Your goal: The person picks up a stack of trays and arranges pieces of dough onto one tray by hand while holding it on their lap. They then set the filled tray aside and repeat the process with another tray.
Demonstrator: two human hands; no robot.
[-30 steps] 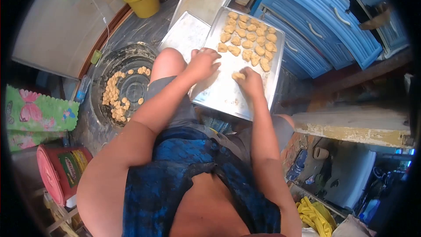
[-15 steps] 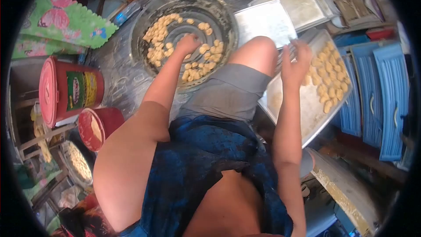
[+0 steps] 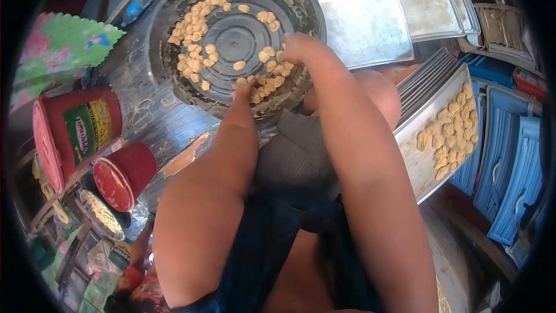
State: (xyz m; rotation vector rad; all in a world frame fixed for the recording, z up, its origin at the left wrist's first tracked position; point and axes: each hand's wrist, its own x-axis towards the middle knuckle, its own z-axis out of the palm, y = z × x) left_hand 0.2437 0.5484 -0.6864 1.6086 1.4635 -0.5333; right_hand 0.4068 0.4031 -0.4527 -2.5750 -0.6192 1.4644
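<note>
Both hands are inside a large dark round basin [image 3: 237, 40] that holds many small tan dough pieces [image 3: 194, 23]. My left hand [image 3: 244, 88] is low in the basin, at the near cluster of pieces; its fingers are partly hidden and what they hold cannot be made out. My right hand [image 3: 295, 48] is at the basin's right side, fingers curled by the pieces there; whether one is in its grip is hidden. To the right, a metal tray [image 3: 414, 165] carries rows of similar pieces [image 3: 452, 130] on its far right part.
Metal trays [image 3: 368, 26] lie beyond my knee. At left stand a red lidded bucket [image 3: 52, 133] and a smaller red bucket [image 3: 126, 174]. A bowl [image 3: 104, 214] is below them, near another person's arm [image 3: 141, 246]. Blue drawers [image 3: 504, 168] stand at right.
My right hand has moved left from the tray into the basin. My left hand has shifted toward the basin's near side. The view has shifted, and another person's arm shows at lower left.
</note>
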